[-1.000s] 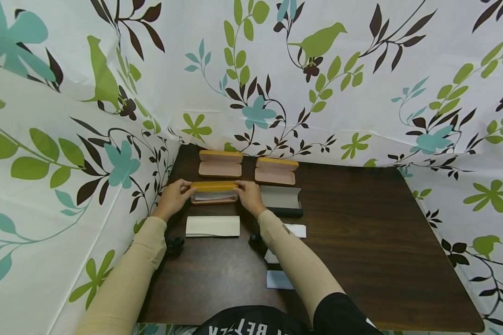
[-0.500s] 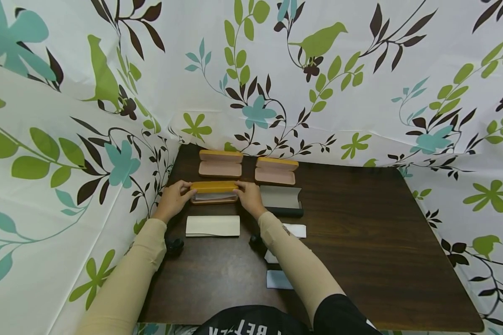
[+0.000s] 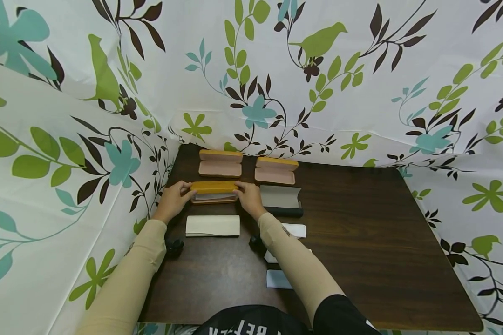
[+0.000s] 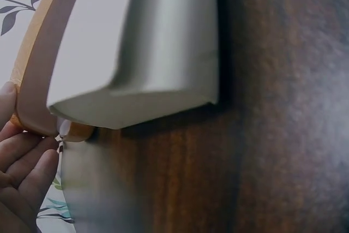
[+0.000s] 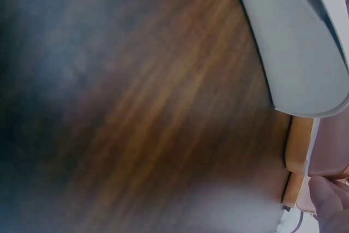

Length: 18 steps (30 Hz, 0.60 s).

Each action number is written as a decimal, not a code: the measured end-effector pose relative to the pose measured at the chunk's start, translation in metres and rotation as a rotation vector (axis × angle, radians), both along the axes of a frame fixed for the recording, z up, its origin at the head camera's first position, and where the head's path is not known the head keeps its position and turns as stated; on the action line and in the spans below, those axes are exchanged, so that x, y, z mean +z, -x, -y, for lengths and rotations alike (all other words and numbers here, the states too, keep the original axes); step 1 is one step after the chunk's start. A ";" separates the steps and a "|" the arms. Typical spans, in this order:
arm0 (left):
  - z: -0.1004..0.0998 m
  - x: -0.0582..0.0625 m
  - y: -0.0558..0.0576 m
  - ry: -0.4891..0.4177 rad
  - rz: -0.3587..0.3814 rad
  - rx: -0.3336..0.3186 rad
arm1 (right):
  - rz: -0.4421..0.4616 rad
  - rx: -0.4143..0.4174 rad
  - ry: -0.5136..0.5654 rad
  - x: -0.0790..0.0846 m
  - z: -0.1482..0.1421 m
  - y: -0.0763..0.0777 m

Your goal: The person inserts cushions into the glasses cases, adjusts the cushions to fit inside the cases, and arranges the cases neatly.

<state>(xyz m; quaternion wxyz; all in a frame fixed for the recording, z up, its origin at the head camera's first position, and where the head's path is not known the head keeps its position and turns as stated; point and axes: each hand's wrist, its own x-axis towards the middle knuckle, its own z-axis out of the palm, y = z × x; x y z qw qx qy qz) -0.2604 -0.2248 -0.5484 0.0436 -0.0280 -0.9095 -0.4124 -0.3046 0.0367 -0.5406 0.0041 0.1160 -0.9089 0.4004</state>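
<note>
A yellow glasses case (image 3: 214, 187) with a pink lining lies on the table, its lid part raised and a folded whitish cloth (image 3: 214, 196) showing inside. My left hand (image 3: 172, 200) holds the lid's left end. In the left wrist view, the thumb and fingers (image 4: 39, 175) of that hand grip the end of the lid. At the opposite end, my right hand (image 3: 249, 197) pinches the lid's corner. Only a little of it shows at the right wrist view's lower right. A cream glasses case (image 3: 212, 226) lies closed in front of the yellow one.
Two more yellow cases with pink linings, one at the left (image 3: 220, 169) and one at the right (image 3: 275, 174), stand open at the back. A dark case with a grey lining (image 3: 282, 197) lies open beside my right hand. White cloths (image 3: 296, 230) and a blue cloth (image 3: 279, 279) lie near my right forearm.
</note>
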 end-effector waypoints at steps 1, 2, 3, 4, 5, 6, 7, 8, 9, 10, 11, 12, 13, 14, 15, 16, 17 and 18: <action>0.000 -0.001 0.000 0.006 -0.010 0.000 | -0.005 0.000 -0.006 -0.001 0.000 0.000; 0.000 -0.002 -0.001 0.012 -0.019 0.001 | -0.008 -0.001 -0.006 -0.002 0.000 0.000; 0.000 -0.002 -0.001 0.016 -0.026 0.002 | -0.009 -0.001 -0.006 -0.003 0.000 0.000; 0.000 -0.003 -0.001 0.018 -0.031 0.003 | -0.011 0.001 -0.006 -0.003 0.000 0.000; 0.001 -0.004 -0.001 0.020 -0.036 0.002 | -0.011 0.001 -0.004 -0.004 0.000 0.000; 0.001 -0.005 -0.001 0.021 -0.039 0.002 | -0.012 0.001 -0.002 -0.005 0.000 0.000; 0.001 -0.005 -0.001 0.018 -0.040 0.004 | -0.013 0.002 -0.001 -0.005 0.000 0.000; 0.001 -0.006 -0.001 0.015 -0.040 0.006 | -0.016 0.002 0.002 -0.005 0.000 0.000; 0.001 -0.006 -0.001 0.011 -0.041 0.006 | -0.020 0.003 0.002 -0.005 0.000 -0.001; 0.000 -0.006 -0.001 0.008 -0.041 0.007 | -0.023 0.004 0.002 -0.005 0.000 -0.001; 0.000 -0.006 -0.001 0.009 -0.045 0.004 | -0.026 0.004 0.002 -0.005 0.000 -0.001; 0.000 -0.006 -0.001 0.009 -0.048 0.006 | -0.029 0.004 -0.002 -0.005 0.000 -0.001; 0.000 -0.005 -0.001 0.010 -0.052 0.003 | -0.032 0.004 -0.005 -0.005 0.000 -0.001; 0.000 -0.005 -0.001 0.013 -0.055 0.003 | -0.035 0.004 -0.009 -0.005 0.000 -0.001; 0.000 -0.005 -0.001 0.015 -0.057 0.002 | -0.035 0.004 -0.009 -0.005 0.000 0.000; 0.000 -0.005 -0.001 0.016 -0.060 0.001 | -0.038 0.003 -0.012 -0.005 0.000 -0.001; 0.001 -0.006 -0.001 0.020 -0.063 0.001 | -0.039 0.003 -0.012 -0.005 0.000 -0.001; 0.000 -0.006 -0.001 0.020 -0.063 0.003 | -0.039 0.002 -0.012 -0.005 0.000 -0.001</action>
